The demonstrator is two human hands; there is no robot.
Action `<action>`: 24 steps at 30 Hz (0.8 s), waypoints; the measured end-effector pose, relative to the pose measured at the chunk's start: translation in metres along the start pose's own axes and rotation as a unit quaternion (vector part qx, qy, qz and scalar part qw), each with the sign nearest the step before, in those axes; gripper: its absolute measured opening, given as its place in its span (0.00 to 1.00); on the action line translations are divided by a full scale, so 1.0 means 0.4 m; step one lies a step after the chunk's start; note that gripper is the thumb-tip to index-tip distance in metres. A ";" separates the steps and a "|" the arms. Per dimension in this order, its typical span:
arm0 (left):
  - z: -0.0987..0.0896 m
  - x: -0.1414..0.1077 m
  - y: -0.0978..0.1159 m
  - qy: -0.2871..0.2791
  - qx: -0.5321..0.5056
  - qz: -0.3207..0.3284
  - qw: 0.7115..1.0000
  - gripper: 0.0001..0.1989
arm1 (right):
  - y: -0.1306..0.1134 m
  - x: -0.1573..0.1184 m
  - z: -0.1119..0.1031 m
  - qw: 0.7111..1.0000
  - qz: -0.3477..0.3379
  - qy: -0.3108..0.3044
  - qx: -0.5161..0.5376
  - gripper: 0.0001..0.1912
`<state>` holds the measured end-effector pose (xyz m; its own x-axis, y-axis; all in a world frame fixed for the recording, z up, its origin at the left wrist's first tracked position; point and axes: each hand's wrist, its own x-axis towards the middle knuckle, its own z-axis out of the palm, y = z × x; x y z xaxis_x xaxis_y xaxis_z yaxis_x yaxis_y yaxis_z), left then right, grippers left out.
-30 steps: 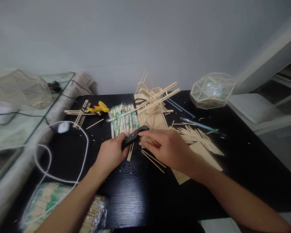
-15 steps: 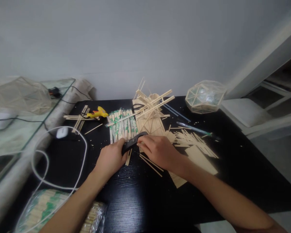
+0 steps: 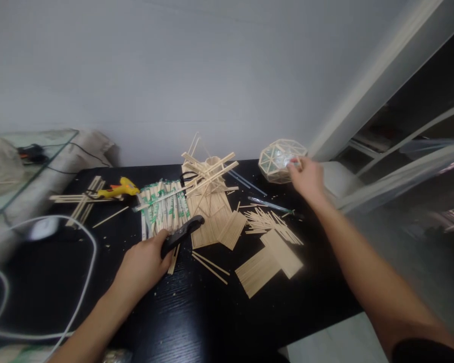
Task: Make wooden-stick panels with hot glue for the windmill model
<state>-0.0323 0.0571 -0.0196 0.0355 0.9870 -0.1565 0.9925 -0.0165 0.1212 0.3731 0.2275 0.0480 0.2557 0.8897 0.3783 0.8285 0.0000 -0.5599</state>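
My left hand [image 3: 144,262] is closed around a black hand tool [image 3: 183,234] with a hooked far end, held over the front of the wrapped chopsticks [image 3: 164,204]. Its exact kind cannot be made out. Off to the right, my right hand [image 3: 306,176] reaches to a faceted basket made of thin sticks [image 3: 274,174], which has clear plastic inside. The fingers are pinched at the basket's near right rim, and whatever is between them is too small to make out. Between the hands lie flat stick panels [image 3: 259,272], a heap of loose short sticks [image 3: 274,224] and two single sticks [image 3: 212,267].
A structure of crossed sticks [image 3: 210,174] stands at the back middle. At the left are a yellow glue gun [image 3: 119,187] on crossed chopsticks, a white cable [image 3: 93,257] and a glass-topped surface [image 3: 60,138]. Clear glue sticks [image 3: 249,184] lie near the basket.
My right hand has left the black tool and moved right and away to the stick basket. My left hand keeps hold of the tool. The view has turned right.
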 end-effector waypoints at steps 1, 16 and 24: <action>0.004 0.001 -0.003 0.004 -0.004 0.002 1.000 0.12 | 0.008 0.024 -0.002 1.000 0.013 0.007 0.009 0.16; 0.013 -0.006 -0.015 0.184 -0.298 0.031 0.936 0.13 | -0.317 -0.367 0.094 0.800 -0.060 -0.402 0.441 0.17; 0.001 -0.014 -0.014 0.210 -0.337 0.024 0.917 0.12 | -0.373 -0.411 0.143 0.800 -0.099 -0.362 0.468 0.13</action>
<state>-0.0381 0.0514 -0.0197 -0.1120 0.9645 0.2392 0.6874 -0.0987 0.7195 0.1790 0.1073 0.0270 -0.4696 0.8619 0.1916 -0.0063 0.2137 -0.9769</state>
